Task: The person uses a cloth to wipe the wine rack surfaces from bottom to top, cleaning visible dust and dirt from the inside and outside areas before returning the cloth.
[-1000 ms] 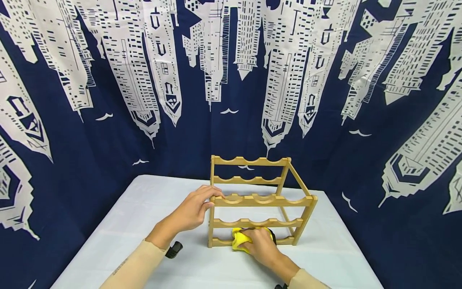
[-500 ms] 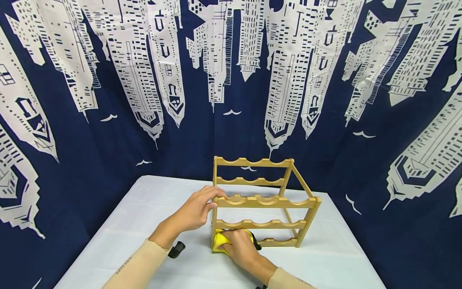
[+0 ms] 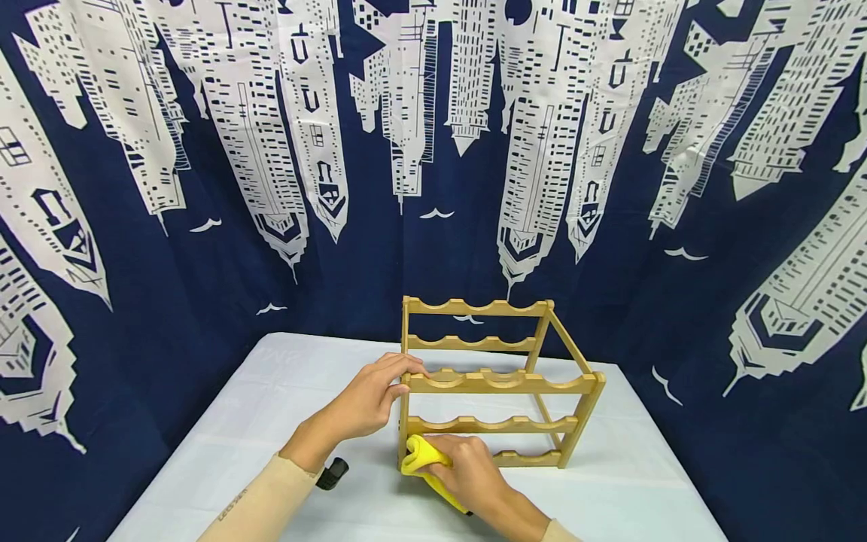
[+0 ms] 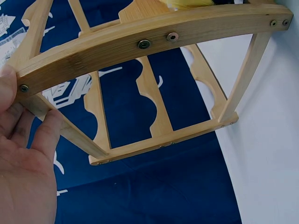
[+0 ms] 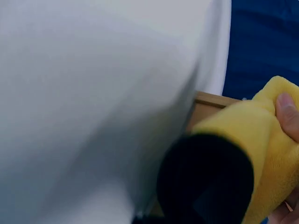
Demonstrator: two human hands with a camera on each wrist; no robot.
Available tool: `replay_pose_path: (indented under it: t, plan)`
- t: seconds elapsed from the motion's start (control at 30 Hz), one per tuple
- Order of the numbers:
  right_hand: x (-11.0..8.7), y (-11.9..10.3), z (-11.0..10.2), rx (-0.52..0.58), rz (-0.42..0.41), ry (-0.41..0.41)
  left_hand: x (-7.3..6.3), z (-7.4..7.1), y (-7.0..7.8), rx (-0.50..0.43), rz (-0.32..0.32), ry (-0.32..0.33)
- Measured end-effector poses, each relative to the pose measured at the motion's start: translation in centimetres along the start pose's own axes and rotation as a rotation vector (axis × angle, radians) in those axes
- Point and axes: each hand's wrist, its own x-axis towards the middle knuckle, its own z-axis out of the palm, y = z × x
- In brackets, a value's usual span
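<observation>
A light wooden wine rack with scalloped bars stands on the white-covered table. My left hand grips its upper front left corner; in the left wrist view, the thumb and fingers lie around the end of the wooden side frame. At the rack's lower front left corner, my right hand pinches a folded yellow cloth. Seen from the right wrist, the cloth is bunched under the thumb, with a dark part toward the camera, and overlaps a wooden bar.
The white table extends around the rack on both sides. Behind it hangs a dark blue curtain printed with white city buildings. A black strap device sits at the left wrist.
My right hand has slid the yellow cloth leftward along the bottom front bar to the left corner, then drawn it slightly nearer. The left hand keeps its grip on the rack.
</observation>
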Motion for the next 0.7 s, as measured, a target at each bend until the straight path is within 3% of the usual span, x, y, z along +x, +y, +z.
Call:
replay_pose_path:
  t: [0.27,0.43,0.57,0.7]
  plan:
    - [-0.3,-0.3,-2.7,-0.041,-0.101,0.169,-0.1,0.2,-0.1,0.006,-0.018,-0.014]
    - [-0.1,-0.2,-4.2,-0.061,-0.196,0.271,-0.1,0.3,-0.2,0.023,0.003,0.002]
    - [0.7,0.2,-5.8,-0.072,-0.346,0.384,-0.1,0.3,-0.3,0.026,0.006,0.007]
    - [1.6,0.7,-7.4,-0.199,-0.515,0.490,-0.1,0.3,-0.3,0.034,0.009,0.005]
